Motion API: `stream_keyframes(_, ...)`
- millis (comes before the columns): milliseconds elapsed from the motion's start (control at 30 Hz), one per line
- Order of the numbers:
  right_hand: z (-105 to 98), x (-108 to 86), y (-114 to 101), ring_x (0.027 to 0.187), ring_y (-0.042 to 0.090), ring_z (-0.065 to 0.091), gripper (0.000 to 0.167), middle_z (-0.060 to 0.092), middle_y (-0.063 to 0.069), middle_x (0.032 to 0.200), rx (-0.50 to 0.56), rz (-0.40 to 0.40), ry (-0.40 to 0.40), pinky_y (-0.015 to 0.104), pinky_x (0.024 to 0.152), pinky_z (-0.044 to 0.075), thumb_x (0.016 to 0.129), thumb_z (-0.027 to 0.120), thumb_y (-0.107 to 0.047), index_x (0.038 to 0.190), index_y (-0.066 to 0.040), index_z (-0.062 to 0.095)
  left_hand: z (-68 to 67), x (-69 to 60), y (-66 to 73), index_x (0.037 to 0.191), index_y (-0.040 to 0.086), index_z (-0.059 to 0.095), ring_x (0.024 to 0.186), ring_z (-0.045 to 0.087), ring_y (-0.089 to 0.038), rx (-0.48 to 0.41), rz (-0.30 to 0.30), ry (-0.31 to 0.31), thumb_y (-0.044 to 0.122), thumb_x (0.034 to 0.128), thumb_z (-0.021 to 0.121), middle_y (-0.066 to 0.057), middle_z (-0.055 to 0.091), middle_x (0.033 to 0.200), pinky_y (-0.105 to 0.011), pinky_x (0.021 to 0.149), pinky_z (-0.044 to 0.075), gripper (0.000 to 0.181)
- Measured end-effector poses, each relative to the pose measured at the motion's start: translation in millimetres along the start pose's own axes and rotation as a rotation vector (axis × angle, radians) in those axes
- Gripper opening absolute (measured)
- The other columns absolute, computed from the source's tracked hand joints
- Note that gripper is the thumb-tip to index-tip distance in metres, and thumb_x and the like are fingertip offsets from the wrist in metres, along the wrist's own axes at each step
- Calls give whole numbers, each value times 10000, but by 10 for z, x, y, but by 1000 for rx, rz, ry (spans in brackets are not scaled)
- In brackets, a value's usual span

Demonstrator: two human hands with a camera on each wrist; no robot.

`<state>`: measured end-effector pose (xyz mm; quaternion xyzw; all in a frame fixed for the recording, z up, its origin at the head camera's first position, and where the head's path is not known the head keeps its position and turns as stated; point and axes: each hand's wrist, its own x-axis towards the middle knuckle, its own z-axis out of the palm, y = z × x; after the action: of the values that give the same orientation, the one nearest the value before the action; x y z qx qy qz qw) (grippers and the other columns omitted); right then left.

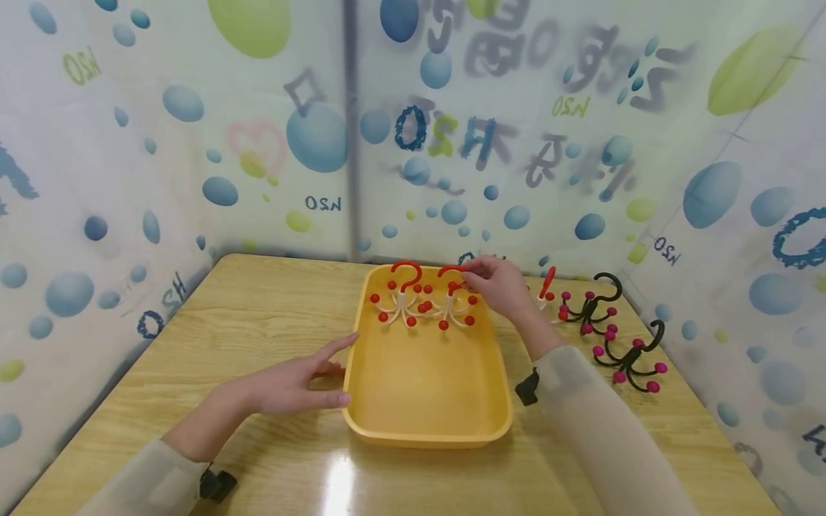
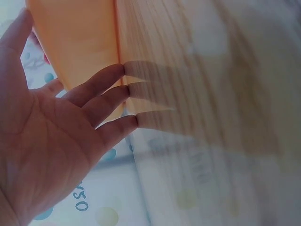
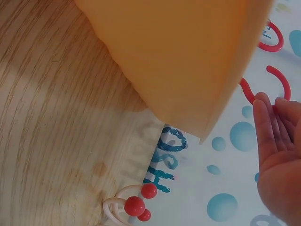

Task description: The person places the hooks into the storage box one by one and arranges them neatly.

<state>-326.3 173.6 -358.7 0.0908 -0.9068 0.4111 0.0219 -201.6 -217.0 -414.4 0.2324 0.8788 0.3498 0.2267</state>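
Note:
A yellow tray [image 1: 429,376] stands on the table, two white hangers with red balls and red hooks at its far end. The left one [image 1: 403,304] stands with its hook up. My right hand [image 1: 500,287] pinches the red hook [image 3: 288,87] of the other hanger [image 1: 449,309]; in the right wrist view, that hand [image 3: 280,146] is at the right edge. My left hand [image 1: 290,383] rests against the tray's left side with its fingers spread; the left wrist view shows the palm [image 2: 51,136] and fingertips at the tray's wall [image 2: 77,42].
Right of the tray on the wooden table [image 1: 258,308] are another red-and-white hanger [image 1: 545,294] and two black hangers with pink balls, one farther back [image 1: 589,312], one nearer [image 1: 629,358]. A wall with printed bubbles [image 1: 316,136] stands behind the table.

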Motion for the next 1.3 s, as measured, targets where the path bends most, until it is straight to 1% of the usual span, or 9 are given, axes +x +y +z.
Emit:
stream_keyframes(100,20,14,11,1112,339,779,243,785,149,1209,18,19,-2,499,1049,635,1116,677,-215,1308,-77,732,3,2,-3,1774,369,109,1541,512,-446,-4,-4,-1,594,1028,715,-197,591,1612,-743,1258,339,987)
stream_keyframes(200,34,24,23,1115,351,772,248,780,150,1199,16,38,6,485,1054,635,1112,680,-197,1317,-70,735,4,3,-10,1774,371,106,1538,516,-445,-7,2,-2,588,1029,718,-196,596,1607,-741,1259,340,988)
stream_keyframes(400,36,59,80,1080,318,774,233,773,146,1191,12,53,37,452,1039,643,1110,680,-185,1298,-64,745,-3,-3,-23,1777,366,92,1528,526,-444,8,15,6,579,1039,709,-207,602,1596,-736,1256,348,985)
stream_keyframes(667,36,64,103,1083,306,770,170,770,141,1200,15,71,34,452,1043,641,1108,680,-168,1249,-94,740,7,-4,-25,1772,396,93,1531,523,-442,2,4,9,590,1033,711,-204,601,1599,-734,1262,341,983)
stream_keyframes(767,36,56,99,1089,310,769,175,770,145,1207,5,65,36,455,1039,643,1106,684,-163,1258,-90,732,6,-1,-23,1774,379,95,1522,530,-447,2,18,6,576,1039,710,-205,608,1591,-744,1251,347,979)
stream_keyframes(933,45,38,97,1092,311,774,208,774,147,1222,-2,40,40,455,1031,646,1103,689,-160,1293,-83,720,6,-1,-29,1772,385,108,1525,532,-430,-5,12,8,576,1033,719,-185,614,1590,-737,1255,347,978)
stream_keyframes(1100,32,31,115,1111,329,782,303,764,168,1304,5,28,33,457,1018,649,1100,694,-161,1394,-86,687,14,1,-28,1772,390,102,1537,516,-440,-7,2,9,585,1031,717,-193,602,1601,-739,1261,336,983)
stream_keyframes(1200,-9,8,126,1138,350,783,375,736,189,1375,30,28,24,477,1022,643,1105,689,-176,1466,-82,648,11,-4,-11,1772,391,100,1534,516,-450,-9,4,8,580,1032,718,-203,599,1601,-744,1256,339,982)
stream_keyframes(1300,-92,-54,138,1137,357,787,398,729,188,1394,43,11,29,508,1027,637,1111,685,-206,1489,-91,639,5,-8,-4,1771,393,100,1532,519,-451,-8,4,8,578,1033,718,-204,601,1599,-746,1252,342,980)
